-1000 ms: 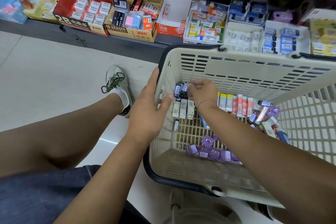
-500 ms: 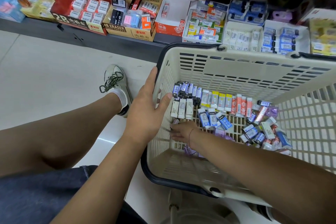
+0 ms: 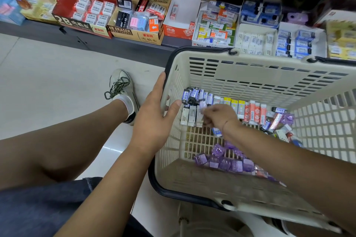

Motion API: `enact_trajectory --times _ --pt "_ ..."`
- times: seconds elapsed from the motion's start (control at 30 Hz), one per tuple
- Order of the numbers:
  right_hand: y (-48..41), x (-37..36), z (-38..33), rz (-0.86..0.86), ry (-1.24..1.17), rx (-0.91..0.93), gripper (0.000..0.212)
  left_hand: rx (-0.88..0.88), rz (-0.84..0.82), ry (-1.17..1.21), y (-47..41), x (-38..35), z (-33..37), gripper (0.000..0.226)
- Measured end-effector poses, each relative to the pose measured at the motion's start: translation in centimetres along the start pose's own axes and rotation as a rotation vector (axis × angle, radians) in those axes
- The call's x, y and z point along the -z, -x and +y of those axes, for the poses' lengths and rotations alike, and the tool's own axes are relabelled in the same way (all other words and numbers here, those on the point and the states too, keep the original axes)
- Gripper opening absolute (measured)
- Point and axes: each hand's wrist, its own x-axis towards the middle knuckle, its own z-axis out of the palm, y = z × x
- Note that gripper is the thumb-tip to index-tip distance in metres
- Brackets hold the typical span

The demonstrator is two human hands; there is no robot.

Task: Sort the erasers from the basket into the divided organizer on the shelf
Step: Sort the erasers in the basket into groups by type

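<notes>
A red display box [image 3: 84,13] reads "2B", a tan carton [image 3: 134,33] "4B ERASER", a white-and-orange box [image 3: 178,31] "2B".

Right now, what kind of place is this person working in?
Most likely a stationery shop aisle: a low shelf lined with retail display boxes printed "2B" and "4B ERASER", and a plastic shopping basket holding packaged erasers.
</notes>
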Motion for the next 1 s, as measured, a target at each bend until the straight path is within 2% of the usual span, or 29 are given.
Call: enact_trajectory --times 0.1,0.3,0.37,0.43,0.5,0.57,0.6,0.67,0.7,0.73,0.77,0.87,0.93,1.0 --pt "-2.5 0.6 -1.2 0.133 -0.066 0.014 0.017 -0.003 -0.003 0.010 0.1 0.1 0.2 0.067" --pt "-5.3 -0.3 -0.7 0.126 0.215 -0.005 0.046 0.005 -0.011 0.032 0.1 0.1 0.3 0.066" --pt "-5.5 0.0 -0.6 0.137 0.314 0.023 0.050 -0.001 -0.006 0.036 0.1 0.2 0.4 0.066" --pt "-5.1 0.7 -0.5 0.125 0.253 0.056 0.047 -0.014 -0.002 0.021 0.1 0.2 0.4 0.066" --pt "-4.0 2.1 -0.2 0.038 0.152 0.078 0.039 -0.005 -0.009 0.007 0.1 0.2 0.5 0.065" --pt "-2.7 4.1 0.6 -0.103 0.246 0.109 0.032 0.014 0.002 -0.114 0.1 0.3 0.6 0.063" --pt "-2.1 5.3 1.2 -0.163 0.355 0.133 0.026 -0.023 0.052 -0.268 0.1 0.3 0.8 0.061" --pt "-0.8 7.9 2.4 -0.257 0.611 0.173 0.015 -0.227 0.180 -0.546 0.3 0.3 1.7 0.056" --pt "-0.2 9.1 3.1 -0.311 0.729 0.179 0.016 -0.334 0.195 -0.571 0.3 -0.2 2.2 0.055" --pt "0.1 10.2 4.0 -0.373 0.841 0.165 0.022 -0.409 0.154 -0.546 0.3 -0.9 3.0 0.053" --pt "0.7 11.1 4.7 -0.436 0.933 0.148 0.032 -0.433 0.045 -0.483 0.4 -1.9 3.6 0.052" --pt "1.6 12.6 7.0 -0.568 1.009 0.117 0.061 -0.297 -0.443 -0.381 0.4 -6.2 4.1 0.046" --pt "1.8 12.7 8.0 -0.577 1.010 0.093 0.073 -0.222 -0.708 -0.485 0.1 -8.9 3.2 0.046" --pt "1.9 12.2 8.8 -0.549 1.022 0.098 0.076 -0.220 -0.845 -0.591 -0.2 -10.7 2.4 0.048"
